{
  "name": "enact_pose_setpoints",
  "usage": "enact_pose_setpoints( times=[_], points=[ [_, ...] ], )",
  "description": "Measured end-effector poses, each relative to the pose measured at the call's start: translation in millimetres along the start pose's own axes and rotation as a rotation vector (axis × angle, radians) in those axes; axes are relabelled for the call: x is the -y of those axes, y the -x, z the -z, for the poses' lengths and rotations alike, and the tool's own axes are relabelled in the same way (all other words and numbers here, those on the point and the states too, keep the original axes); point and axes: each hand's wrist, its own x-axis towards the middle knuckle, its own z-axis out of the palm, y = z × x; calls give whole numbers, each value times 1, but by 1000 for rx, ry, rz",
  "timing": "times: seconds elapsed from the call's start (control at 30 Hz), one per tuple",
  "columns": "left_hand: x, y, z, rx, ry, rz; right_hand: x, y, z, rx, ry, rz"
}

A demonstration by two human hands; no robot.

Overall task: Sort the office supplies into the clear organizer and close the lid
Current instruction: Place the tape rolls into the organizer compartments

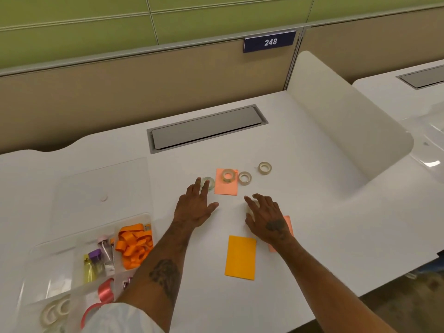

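1. The counter point(312, 212) carries everything.
2. The clear organizer point(55, 248) sits at 8 o'clock with its lid point(101, 188) open and orange ribbon point(134, 246) inside.
3. The left hand point(195, 207) lies flat, fingers wide, tips touching a clear tape roll point(212, 186) at its 12 o'clock.
4. The right hand point(266, 221) has loosely spread fingers, gripping nothing discernible.
5. An orange pad point(240, 257) lies at 6 o'clock.
6. A row of tape rolls point(240, 177) lies at 1 o'clock.

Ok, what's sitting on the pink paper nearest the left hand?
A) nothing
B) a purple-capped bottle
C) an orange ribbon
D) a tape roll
D: a tape roll lies on the pink paper, while the orange ribbon is in the organizer.
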Motion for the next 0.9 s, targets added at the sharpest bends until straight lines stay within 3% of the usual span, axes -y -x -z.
enact_pose_setpoints(
  times=[0.2,0.4,0.7,0.9],
  points=[
    [-3,-22,-1,29,-31,-39,-4,-17,-3,-123,-33,28],
    [-2,-31,-7,107,-75,-25,-8,-16,-6,-136,-28,27],
    [-3,-6,-1,-8,-161,-19,10,-10,5,-159,-34,62],
    [9,25,9,-37,15,-32,36,-5,8,-152,-82,102]
  ],
)
